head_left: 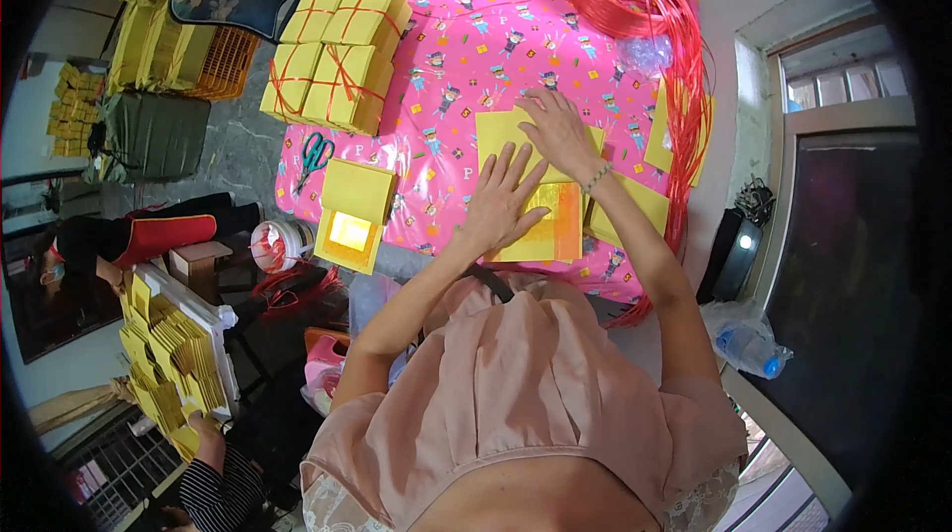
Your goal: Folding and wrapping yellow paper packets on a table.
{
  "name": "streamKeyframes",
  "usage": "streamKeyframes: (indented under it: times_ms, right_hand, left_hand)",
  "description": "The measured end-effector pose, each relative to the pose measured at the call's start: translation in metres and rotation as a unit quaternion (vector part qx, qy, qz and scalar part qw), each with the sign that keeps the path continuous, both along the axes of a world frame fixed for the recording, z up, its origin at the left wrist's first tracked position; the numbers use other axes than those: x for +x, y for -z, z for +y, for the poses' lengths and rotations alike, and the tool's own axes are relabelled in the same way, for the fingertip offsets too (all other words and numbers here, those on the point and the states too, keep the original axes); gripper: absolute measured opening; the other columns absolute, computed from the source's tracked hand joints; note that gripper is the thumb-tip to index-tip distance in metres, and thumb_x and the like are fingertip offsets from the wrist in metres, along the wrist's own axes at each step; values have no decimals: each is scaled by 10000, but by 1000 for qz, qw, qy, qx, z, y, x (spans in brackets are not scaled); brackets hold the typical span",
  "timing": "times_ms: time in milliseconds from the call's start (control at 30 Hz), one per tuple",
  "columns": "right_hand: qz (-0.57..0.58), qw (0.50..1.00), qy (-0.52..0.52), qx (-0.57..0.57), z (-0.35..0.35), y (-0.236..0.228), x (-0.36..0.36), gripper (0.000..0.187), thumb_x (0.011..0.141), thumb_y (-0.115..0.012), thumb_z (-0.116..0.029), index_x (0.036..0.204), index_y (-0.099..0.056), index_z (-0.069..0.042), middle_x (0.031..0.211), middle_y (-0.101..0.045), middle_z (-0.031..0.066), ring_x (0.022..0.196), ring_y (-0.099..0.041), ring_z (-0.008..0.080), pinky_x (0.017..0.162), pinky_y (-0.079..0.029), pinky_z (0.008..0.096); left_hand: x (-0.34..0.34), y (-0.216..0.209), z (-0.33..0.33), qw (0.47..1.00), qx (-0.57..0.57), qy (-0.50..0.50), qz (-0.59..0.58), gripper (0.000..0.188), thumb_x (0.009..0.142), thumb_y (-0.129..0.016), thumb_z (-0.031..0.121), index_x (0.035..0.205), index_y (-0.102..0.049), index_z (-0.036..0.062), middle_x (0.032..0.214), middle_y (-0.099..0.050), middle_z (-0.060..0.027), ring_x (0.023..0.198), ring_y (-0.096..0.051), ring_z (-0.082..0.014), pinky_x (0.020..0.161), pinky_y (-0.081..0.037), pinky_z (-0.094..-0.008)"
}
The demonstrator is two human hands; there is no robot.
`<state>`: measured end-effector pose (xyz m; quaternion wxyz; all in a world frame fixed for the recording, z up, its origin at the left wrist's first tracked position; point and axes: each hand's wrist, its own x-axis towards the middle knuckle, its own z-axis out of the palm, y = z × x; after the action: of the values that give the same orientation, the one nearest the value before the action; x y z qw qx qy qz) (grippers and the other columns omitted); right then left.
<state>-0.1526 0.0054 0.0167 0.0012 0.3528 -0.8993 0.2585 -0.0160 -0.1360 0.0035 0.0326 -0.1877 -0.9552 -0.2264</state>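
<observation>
In front of me a yellow paper sheet (pixel 496 130) lies on the table, with a second sheet bearing a gold and orange panel (pixel 565 225) nearer to me. Fingers spread, my left hand (pixel 499 205) rests flat over the paper, its thumb on the gold part. My right hand (pixel 557 135) is higher up, its fingers stretched over the far part of the yellow sheet. Neither hand grips anything. To the right of the gold panel lies a stack of yellow paper (pixel 635 210), partly behind my right forearm. Another yellow stack (pixel 357 190) with a gold square sits to the left.
Yellow bundles tied with red strip (pixel 337 56) stand at the far left of the pink tablecloth (pixel 446 56). Teal-handled scissors (pixel 315 155) lie near its left edge. Red plastic strips (pixel 684 66) hang down the right side. Two people work at a table (pixel 223 344) at left.
</observation>
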Motion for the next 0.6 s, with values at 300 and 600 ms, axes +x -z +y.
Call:
streamKeyframes:
  times_ms: [300, 600]
  right_hand:
    - [71, 997, 10, 24, 54, -1, 99, 474, 889, -669, -233, 1307, -551, -45, 1359, -525, 132, 1314, -455, 315, 1113, -338, 502]
    - [-60, 988, -64, 129, 74, 0, 100, 855, 920, -559, -553, 1574, -228, -112, 1630, -227, 98, 1520, -146, 296, 1214, -99, 562]
  left_hand:
    - [3, 7, -2, 1000, -20, 1, -5, 752, 923, -556, 550, 1515, -381, 121, 1588, -270, -203, 1464, -219, -439, 1171, -222, -561]
    - [0, 9, -3, 1000, -11, -3, -9, 778, 913, -575, 552, 1531, -358, 134, 1597, -253, -203, 1467, -210, -450, 1165, -227, -567]
